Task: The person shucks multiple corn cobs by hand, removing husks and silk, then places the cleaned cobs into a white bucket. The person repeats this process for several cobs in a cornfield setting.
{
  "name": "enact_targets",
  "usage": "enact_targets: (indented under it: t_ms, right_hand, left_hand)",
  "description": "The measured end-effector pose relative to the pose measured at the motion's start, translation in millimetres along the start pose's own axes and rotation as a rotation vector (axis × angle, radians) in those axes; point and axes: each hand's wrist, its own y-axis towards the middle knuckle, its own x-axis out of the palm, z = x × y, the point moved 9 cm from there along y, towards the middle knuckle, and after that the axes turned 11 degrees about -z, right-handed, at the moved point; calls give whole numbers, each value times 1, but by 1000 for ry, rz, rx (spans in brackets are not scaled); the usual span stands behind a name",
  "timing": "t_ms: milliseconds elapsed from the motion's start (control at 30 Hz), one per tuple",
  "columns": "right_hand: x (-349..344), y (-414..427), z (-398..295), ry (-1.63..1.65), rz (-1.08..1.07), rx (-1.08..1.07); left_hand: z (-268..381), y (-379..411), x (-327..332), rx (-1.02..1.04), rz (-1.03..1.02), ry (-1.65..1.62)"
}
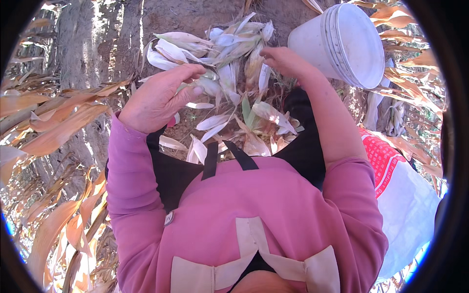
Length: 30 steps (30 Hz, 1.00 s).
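Observation:
A pile of pale corn husks lies on the soil ahead of me, some still wrapped in the shape of ears. My left hand hovers at the pile's near left side, thumb apart from loosely bent fingers, with nothing in it. On the other side, my right hand is over the pile's right edge, fingers slightly curled beside a brownish husk. No object shows in its grasp, and whether its fingertips touch the husk is unclear. Loose husk pieces are scattered nearer my body, between my legs.
A white plastic bucket lies tilted beyond my right forearm, its round end toward the right. A white woven sack with a red printed band is by my right side. Dry corn stalks and leaves crowd both sides.

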Motion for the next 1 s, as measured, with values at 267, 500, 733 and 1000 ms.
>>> enact_targets:
  t_ms: [267, 500, 733, 1000]
  right_hand:
    - [143, 76, 105, 357, -14, 206]
    - [168, 116, 169, 448, 323, 494]
    - [153, 138, 203, 509, 156, 541]
    - [170, 158, 215, 583, 127, 604]
  left_hand:
    - [7, -12, 4, -16, -30, 150]
    - [-2, 0, 14, -80, -124, 127]
    - [-24, 2, 24, -167, -205, 129]
    - [-22, 12, 34, -146, -274, 106]
